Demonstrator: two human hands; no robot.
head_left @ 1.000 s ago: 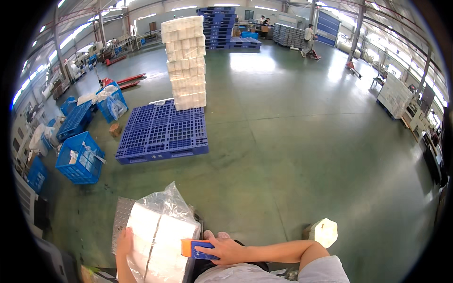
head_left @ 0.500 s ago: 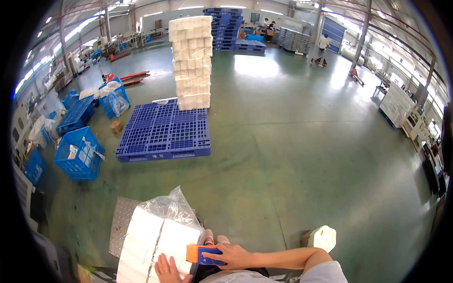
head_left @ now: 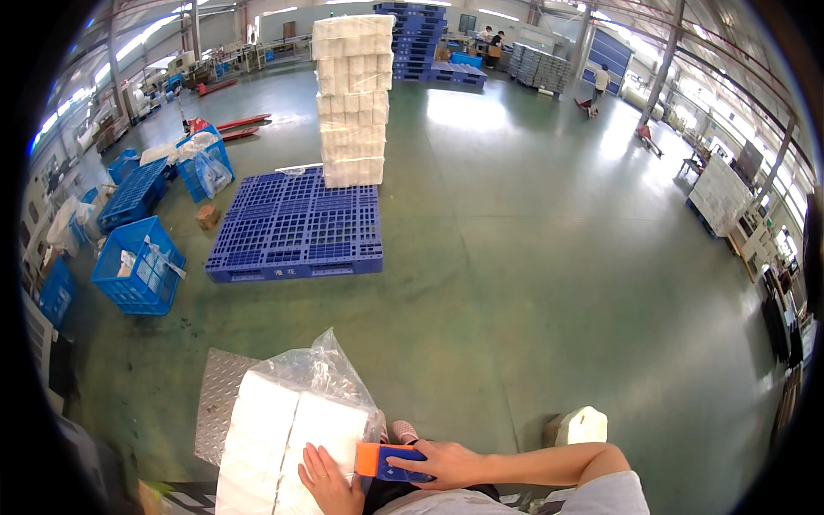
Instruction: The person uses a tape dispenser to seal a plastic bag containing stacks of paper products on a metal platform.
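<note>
A white pack (head_left: 257,438) in clear plastic film lies in front of me, made of two blocks with a dark seam between them. The loose film end (head_left: 330,369) stands up crumpled at its far side. Flat on top of the pack, near its right edge, rests my left hand (head_left: 333,481), fingers apart. My right hand (head_left: 442,466) is wrapped round a blue-and-orange block-shaped tool (head_left: 390,462); its exact kind does not show. The orange end points left and meets the right side of the pack, just beside my left hand.
A metal plate (head_left: 219,403) sits beyond the pack. Ahead are a blue pallet (head_left: 292,232) with a tall stack of white packs (head_left: 354,103), and blue crates (head_left: 137,266) to the left. A pale bundle (head_left: 579,427) stands by my right elbow. A person (head_left: 601,79) is far off.
My left hand has slid right and away from me on the pack. My right hand and the tool have shifted slightly right. The view has tilted a little; the distant person has moved.
</note>
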